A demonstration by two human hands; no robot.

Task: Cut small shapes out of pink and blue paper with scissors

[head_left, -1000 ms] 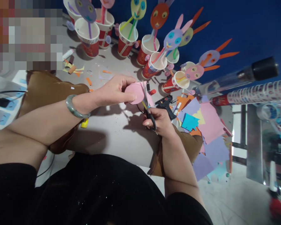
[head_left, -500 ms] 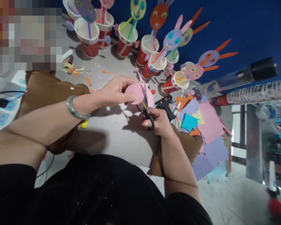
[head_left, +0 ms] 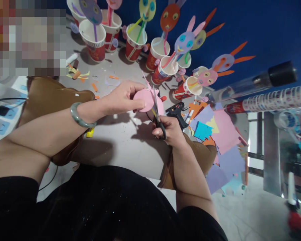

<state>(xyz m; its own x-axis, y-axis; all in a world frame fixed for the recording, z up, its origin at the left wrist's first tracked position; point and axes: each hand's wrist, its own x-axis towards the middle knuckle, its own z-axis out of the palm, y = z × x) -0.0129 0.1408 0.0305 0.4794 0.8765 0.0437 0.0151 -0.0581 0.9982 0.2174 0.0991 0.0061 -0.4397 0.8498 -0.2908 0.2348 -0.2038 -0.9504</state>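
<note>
Between thumb and fingers, my left hand (head_left: 124, 97) pinches a piece of pink paper (head_left: 144, 100) with a rounded edge. My right hand (head_left: 169, 130) grips scissors (head_left: 156, 110) with black handles, fingers through the loops. Their blades cross the pink paper at its right side, where a strip of trimmed paper sticks up and another part hangs to the right. A black glue gun (head_left: 177, 113) lies just beyond my right hand. The paper hides part of the fingers of my left hand.
Red-and-white paper cups (head_left: 92, 45) with paper animal faces on straws line the back. Coloured paper sheets (head_left: 224, 132) pile up at the right, near a long stack of cups (head_left: 273, 100). Paper scraps (head_left: 77, 73) lie left, and brown cushions (head_left: 57, 97) sit under my forearms.
The scissor blades have closed further on the pink paper, and the trimmed strip at its top has shifted slightly left. Both hands stay nearly in place.
</note>
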